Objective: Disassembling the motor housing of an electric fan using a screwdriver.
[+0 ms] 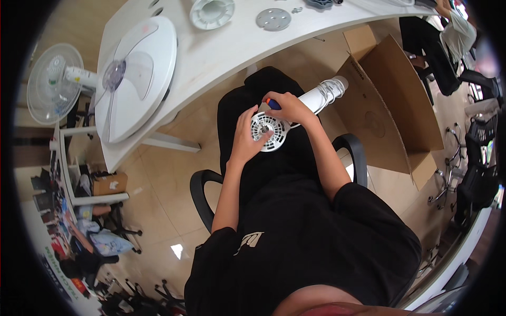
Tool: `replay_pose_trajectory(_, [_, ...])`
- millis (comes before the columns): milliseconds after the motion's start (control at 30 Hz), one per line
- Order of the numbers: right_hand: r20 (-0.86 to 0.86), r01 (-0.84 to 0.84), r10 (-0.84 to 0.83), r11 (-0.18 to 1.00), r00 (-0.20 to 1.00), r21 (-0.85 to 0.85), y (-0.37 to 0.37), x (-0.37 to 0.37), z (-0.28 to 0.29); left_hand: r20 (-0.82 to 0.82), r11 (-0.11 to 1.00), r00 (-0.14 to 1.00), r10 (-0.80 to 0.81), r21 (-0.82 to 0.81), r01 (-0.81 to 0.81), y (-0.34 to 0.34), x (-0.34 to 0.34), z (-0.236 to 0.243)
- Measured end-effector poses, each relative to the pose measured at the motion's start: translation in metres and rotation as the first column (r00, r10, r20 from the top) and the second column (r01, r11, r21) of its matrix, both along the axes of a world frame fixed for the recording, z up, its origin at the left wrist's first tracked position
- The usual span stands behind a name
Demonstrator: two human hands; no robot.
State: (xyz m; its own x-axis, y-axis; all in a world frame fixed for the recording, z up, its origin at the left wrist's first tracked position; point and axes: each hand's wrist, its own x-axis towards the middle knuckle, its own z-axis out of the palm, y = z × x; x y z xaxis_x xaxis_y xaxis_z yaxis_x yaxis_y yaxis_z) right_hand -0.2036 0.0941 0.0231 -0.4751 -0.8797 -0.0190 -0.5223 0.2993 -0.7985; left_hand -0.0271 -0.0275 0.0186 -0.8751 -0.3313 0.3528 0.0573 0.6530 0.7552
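Evidently, the left hand (245, 138) cups a round, slotted, white plastic housing (274, 126).

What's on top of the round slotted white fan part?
The left hand overlaps the left side of the round slotted white fan part, its thumb across the face. The right hand holds an orange-and-blue handle near the upper rim. Anything beneath the left hand is covered.
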Motion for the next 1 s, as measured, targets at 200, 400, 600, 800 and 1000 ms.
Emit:
replay_pose_trajectory(200, [-0.142,-0.003,-0.007,0.998,0.990,-0.064,-0.006,0.007,0.008,0.076,0.998,0.995,0.066,-0.028,-0.064,0.007,0.013,-0.019])
replay_pose_trajectory(400, [-0.130,0.157,-0.207,0.935,0.970,-0.319,-0.001,0.021,0.090,0.007,0.994,0.997,0.072,-0.084,-0.071,0.006,0.017,-0.024])
replay_pose_trajectory(600, [0.042,0.353,-0.421,0.697,0.906,-0.623,-0.008,0.028,0.079,0.041,0.996,0.998,0.054,-0.070,-0.051,0.007,0.014,-0.020])
replay_pose_trajectory(800, [0.037,0.329,-0.388,0.721,0.921,-0.609,-0.015,0.026,0.061,0.086,0.998,0.995,0.041,-0.043,-0.038,0.006,0.014,-0.018])
replay_pose_trajectory(1000, [0.003,0.289,-0.345,0.779,0.939,-0.556,-0.017,0.028,0.060,0.092,0.999,0.995,0.033,-0.024,-0.030,0.005,0.014,-0.018])
